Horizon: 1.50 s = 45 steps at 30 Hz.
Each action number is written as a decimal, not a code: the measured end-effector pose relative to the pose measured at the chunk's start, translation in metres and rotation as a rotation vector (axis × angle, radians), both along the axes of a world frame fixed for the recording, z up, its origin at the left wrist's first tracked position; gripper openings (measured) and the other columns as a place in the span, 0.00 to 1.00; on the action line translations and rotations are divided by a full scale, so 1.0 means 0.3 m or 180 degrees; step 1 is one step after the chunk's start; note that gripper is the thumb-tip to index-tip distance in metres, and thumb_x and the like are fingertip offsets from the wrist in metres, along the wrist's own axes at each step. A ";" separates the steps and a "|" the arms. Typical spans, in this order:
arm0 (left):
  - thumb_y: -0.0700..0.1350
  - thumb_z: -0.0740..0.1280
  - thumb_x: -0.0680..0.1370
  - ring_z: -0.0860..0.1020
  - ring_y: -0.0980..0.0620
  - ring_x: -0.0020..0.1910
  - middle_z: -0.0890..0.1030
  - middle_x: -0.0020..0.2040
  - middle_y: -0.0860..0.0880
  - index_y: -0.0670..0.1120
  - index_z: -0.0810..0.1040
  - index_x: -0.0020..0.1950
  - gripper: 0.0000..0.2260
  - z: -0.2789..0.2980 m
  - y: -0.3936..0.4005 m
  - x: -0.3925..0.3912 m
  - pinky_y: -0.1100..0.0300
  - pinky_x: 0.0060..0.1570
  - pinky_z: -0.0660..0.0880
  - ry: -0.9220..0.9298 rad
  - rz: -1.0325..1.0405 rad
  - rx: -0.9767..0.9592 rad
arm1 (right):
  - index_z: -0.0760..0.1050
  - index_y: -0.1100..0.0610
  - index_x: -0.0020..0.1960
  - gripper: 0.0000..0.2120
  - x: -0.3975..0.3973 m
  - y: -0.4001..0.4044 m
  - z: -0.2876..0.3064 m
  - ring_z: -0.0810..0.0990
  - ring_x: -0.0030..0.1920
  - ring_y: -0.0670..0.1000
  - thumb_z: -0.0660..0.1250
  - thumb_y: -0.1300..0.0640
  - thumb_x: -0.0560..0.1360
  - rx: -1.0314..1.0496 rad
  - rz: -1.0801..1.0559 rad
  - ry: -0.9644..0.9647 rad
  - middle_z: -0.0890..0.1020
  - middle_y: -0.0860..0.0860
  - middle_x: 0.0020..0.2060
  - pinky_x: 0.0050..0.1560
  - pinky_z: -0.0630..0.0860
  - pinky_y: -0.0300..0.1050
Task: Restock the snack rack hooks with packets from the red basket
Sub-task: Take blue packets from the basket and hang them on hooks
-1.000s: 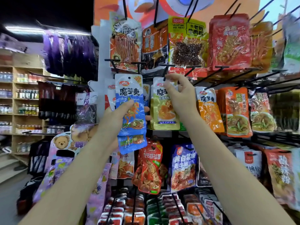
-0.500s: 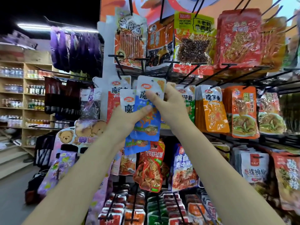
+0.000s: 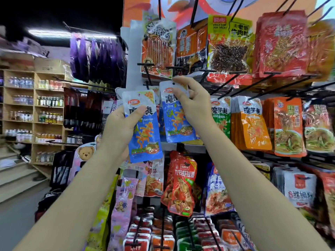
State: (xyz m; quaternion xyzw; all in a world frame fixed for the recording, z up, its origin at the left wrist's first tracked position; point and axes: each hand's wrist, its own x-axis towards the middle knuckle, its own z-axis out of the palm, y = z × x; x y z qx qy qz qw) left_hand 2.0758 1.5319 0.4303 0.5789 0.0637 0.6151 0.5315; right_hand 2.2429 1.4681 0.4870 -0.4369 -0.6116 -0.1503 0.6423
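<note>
While both arms reach up toward the snack rack (image 3: pixel 183 147), whose black hooks carry rows of hanging packets, each hand grips a blue packet. The rack fills the view from 10 o'clock round to 5 o'clock; wooden shelves (image 3: pixel 34 113) of bottles stand at 9 o'clock.

Left hand (image 3: pixel 121 129): closed on a blue packet (image 3: pixel 145 134). The thumb (image 3: pixel 140 110) presses across the packet's front near its upper part, and the fingers go behind it. More than one packet may be stacked in this grip; I cannot tell the count. The packet hangs below and at 3 o'clock of the palm, clear of any hook.

Right hand (image 3: pixel 194 104): pinching the white top edge of a second blue packet (image 3: pixel 176 116), fingers partly curled, the index finger extended toward 10 o'clock. The packet's hang hole sits just beside that fingertip, close under a hook tip (image 3: pixel 174 67) at 12 o'clock; whether hole and hook touch cannot be determined. The packet body hangs at 7 o'clock of the hand.

Change from half a second earlier: the two blue packets overlapped then, with the hands close together. They are now separated side by side, and the right hand has carried its packet higher toward the hooks. The red basket is not in view.
</note>
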 end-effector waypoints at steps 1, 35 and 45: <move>0.43 0.69 0.81 0.85 0.47 0.39 0.86 0.47 0.43 0.41 0.80 0.55 0.07 -0.001 0.006 -0.002 0.50 0.40 0.84 0.0009 -0.0009 0.0000 | 0.77 0.54 0.65 0.13 -0.002 0.006 0.004 0.69 0.35 0.36 0.67 0.56 0.81 -0.0005 0.0016 0.0012 0.75 0.37 0.38 0.37 0.71 0.33; 0.40 0.74 0.75 0.84 0.48 0.34 0.86 0.37 0.46 0.42 0.81 0.39 0.06 0.029 0.045 0.089 0.57 0.38 0.83 0.0697 -0.0211 0.0128 | 0.84 0.55 0.54 0.07 -0.014 0.044 0.018 0.81 0.53 0.42 0.74 0.57 0.76 0.0367 0.0001 0.0255 0.85 0.45 0.50 0.54 0.78 0.40; 0.40 0.73 0.76 0.84 0.50 0.33 0.86 0.37 0.45 0.41 0.82 0.41 0.05 0.012 0.046 0.093 0.60 0.32 0.80 0.0703 -0.0258 0.0130 | 0.83 0.53 0.50 0.05 -0.004 0.047 0.037 0.76 0.38 0.37 0.71 0.61 0.78 0.0262 0.0256 0.0338 0.81 0.42 0.38 0.45 0.75 0.34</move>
